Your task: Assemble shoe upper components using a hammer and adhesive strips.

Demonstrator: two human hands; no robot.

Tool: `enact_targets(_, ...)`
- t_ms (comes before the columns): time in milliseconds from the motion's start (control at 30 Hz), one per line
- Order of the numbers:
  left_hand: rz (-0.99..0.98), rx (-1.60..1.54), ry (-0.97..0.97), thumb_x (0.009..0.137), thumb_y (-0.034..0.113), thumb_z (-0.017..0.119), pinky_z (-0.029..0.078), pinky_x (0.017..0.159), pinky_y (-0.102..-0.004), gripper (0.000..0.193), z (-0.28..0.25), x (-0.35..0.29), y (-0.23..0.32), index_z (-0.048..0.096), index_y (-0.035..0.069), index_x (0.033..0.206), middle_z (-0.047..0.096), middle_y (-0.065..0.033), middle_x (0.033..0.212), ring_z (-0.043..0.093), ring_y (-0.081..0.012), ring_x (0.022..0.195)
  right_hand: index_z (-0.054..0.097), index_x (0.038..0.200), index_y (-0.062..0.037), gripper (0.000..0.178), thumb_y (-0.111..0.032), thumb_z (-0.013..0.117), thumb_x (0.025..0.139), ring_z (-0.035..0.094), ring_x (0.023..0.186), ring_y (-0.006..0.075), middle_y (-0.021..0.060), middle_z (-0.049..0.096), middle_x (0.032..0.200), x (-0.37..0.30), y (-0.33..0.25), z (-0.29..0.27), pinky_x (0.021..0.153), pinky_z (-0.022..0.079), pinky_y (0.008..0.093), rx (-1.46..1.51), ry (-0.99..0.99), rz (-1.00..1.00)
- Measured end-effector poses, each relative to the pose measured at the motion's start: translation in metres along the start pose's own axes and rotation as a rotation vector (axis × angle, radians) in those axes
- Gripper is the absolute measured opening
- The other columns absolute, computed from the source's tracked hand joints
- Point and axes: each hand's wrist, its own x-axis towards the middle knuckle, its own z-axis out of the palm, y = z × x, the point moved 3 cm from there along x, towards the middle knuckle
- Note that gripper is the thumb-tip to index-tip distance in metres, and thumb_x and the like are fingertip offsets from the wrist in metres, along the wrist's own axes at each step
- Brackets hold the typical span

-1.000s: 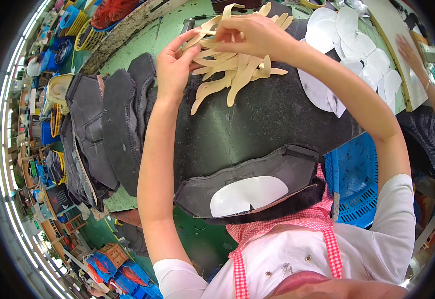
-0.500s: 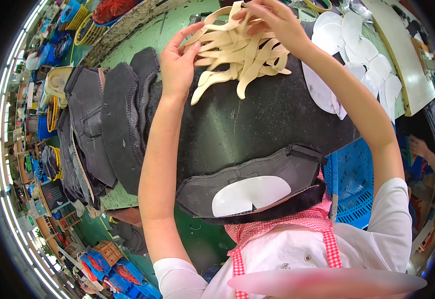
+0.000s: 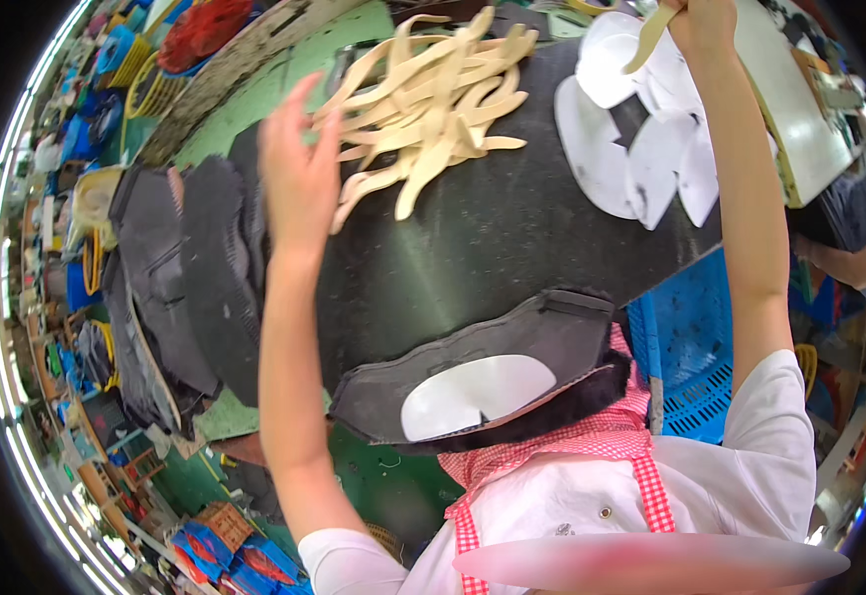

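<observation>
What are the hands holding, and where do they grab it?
The right hand pinches one tan curved strip by its upper end. The left hand holds nothing; it is open beside the pile of tan strips.

A large mat covers the middle of the table, reaching from its near edge toward the far one. On the mat's far-left part lies a heap of thin curved strips; the left hand sits at the heap's left edge. To the right of the heap — on the mat's far-right corner — overlapping rounded flat pieces lie together, and the right hand is above them with one strip in its fingers. At the mat's near edge rests a padded panel with an oval patch on it. Left of the mat, stacked panels lie along the table's left edge. A crate stands below the mat's right edge.
</observation>
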Motion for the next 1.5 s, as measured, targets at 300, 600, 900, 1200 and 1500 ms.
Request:
enact_targets(300, -0.035, 0.043, -0.588, 0.075, 0.004, 0.073, 0.043, 0.099, -0.0412, 0.049, -0.062, -0.186, 0.070, 0.068, 0.007, 0.123, 0.058, -0.0115, 0.117, 0.053, -0.0301, 0.110, 0.063, 0.093, -0.0049, 0.025, -0.024, 0.048, 0.098, 0.036, 0.064, 0.0031, -0.0062, 0.046, 0.074, -0.192, -0.013, 0.119, 0.058, 0.030, 0.0210, -0.767, -0.570, 0.718)
enact_targets(600, 0.101, -0.033, -0.332, 0.065, 0.005, 0.074, 0.053, 0.089, -0.0436, 0.038, -0.084, -0.233, 0.070, 0.080, 0.015, 0.101, 0.062, -0.0078, 0.112, 0.059, -0.0283, 0.109, 0.069, 0.087, -0.0003, 0.015, -0.003, 0.081, 0.079, 0.064, 0.070, 0.0060, 0.0017, 0.069, 0.079, -0.254, 0.005, 0.182, 0.063, 0.049, 0.0195, -0.780, -0.557, 1.158)
enact_targets(900, 0.168, -0.058, -0.314, 0.075, 0.014, 0.074, 0.049, 0.103, -0.0489, 0.033, -0.071, -0.247, 0.062, 0.079, 0.020, 0.107, 0.057, -0.0063, 0.117, 0.053, -0.0268, 0.120, 0.068, 0.085, 0.0001, 0.014, -0.012, 0.074, 0.084, 0.071, 0.065, 0.0253, 0.0141, 0.069, 0.072, -0.308, 0.093, 0.237, 0.060, 0.054, 0.0316, -1.011, -0.802, 0.676)
enact_targets(1200, 0.178, -0.063, -0.251, 0.080, 0.015, 0.077, 0.050, 0.102, -0.0454, 0.034, -0.064, -0.254, 0.054, 0.075, 0.018, 0.113, 0.058, -0.0058, 0.119, 0.059, -0.0290, 0.122, 0.067, 0.089, -0.0034, 0.017, -0.020, 0.070, 0.088, 0.068, 0.063, 0.0318, 0.0104, 0.068, 0.071, -0.318, 0.098, 0.236, 0.057, 0.053, 0.0385, -1.175, -0.886, 0.506)
enact_targets(1500, 0.111, 0.212, -0.382, 0.087, 0.018, 0.048, 0.041, 0.105, -0.0387, 0.047, -0.066, -0.246, 0.067, 0.072, 0.020, 0.128, 0.059, 0.0005, 0.129, 0.054, -0.0176, 0.122, 0.066, 0.095, -0.0055, 0.015, -0.005, 0.076, 0.084, 0.066, 0.065, 0.0151, 0.0051, 0.069, 0.076, -0.302, 0.032, 0.193, 0.055, 0.049, 0.0260, -1.345, -0.639, 0.637)
